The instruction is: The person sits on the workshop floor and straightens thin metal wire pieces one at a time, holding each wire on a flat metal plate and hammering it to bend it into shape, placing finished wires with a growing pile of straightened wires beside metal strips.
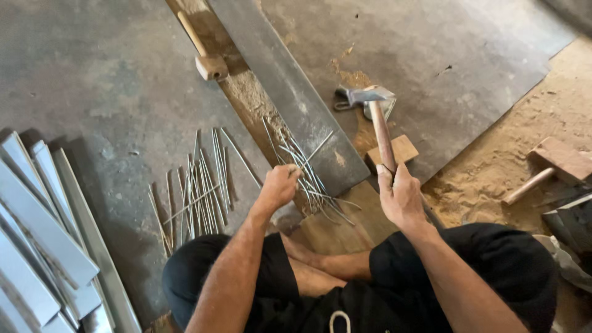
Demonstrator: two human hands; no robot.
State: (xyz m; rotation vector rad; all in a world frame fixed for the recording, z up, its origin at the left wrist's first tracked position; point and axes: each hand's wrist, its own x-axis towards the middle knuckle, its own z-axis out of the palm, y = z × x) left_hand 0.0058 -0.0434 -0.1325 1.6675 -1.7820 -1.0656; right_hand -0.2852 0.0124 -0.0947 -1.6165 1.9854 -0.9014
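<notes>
The left hand (280,185) pinches a thin metal rod (308,161) between closed fingers, over the rod pile (308,179). The right hand (399,196) has its fingers wrapped around the hammer (377,120) handle.

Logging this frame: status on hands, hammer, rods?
Left hand shut on a thin metal rod from the pile on the steel bar. Right hand grips hammer, head raised. Straight rods lie left; nothing blocking.

Floor: grey sheet metal (111,74), stained and scuffed. A dark steel strip (290,92) runs diagonally across it. Bare sandy ground (493,166) lies at right. Pale metal strips (43,240) are stacked at lower left. A wooden mallet (206,55) rests near the top. Lighting is even.
</notes>
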